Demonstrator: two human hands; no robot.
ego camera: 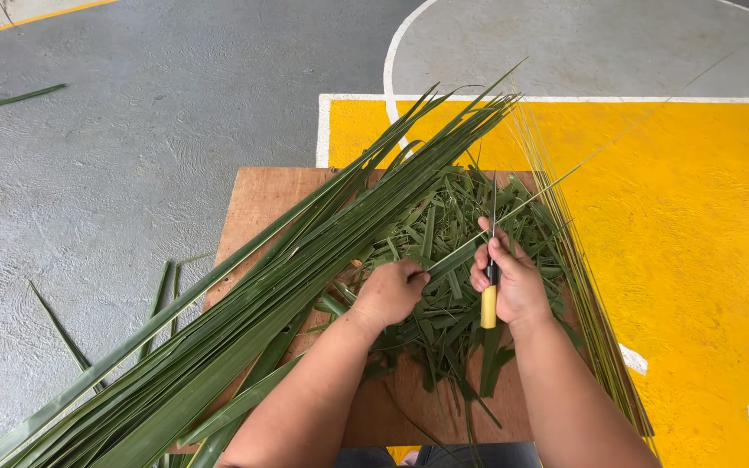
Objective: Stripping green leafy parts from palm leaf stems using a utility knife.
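A: What step was in hand?

B: Stripping a leaf, I'd judge. The left hand (390, 290) was pinched shut on a green palm leaf strip (454, 257), while the right hand (513, 282) clenched a yellow-handled knife (489, 295), blade pointing to twelve o'clock.

A: And next?

B: Probably a steady draw along the midrib.

A: The strip itself?

B: Long, narrow, glossy, lying mid-board (257, 204) above cut scraps (444, 321); uncut fronds (244, 321) ran toward seven o'clock, bare midribs (582, 286) at three.

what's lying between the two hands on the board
In the head view, a single green leaf strip spans from the left hand to the right hand; beneath it lie cut leaf scraps on the wooden board.
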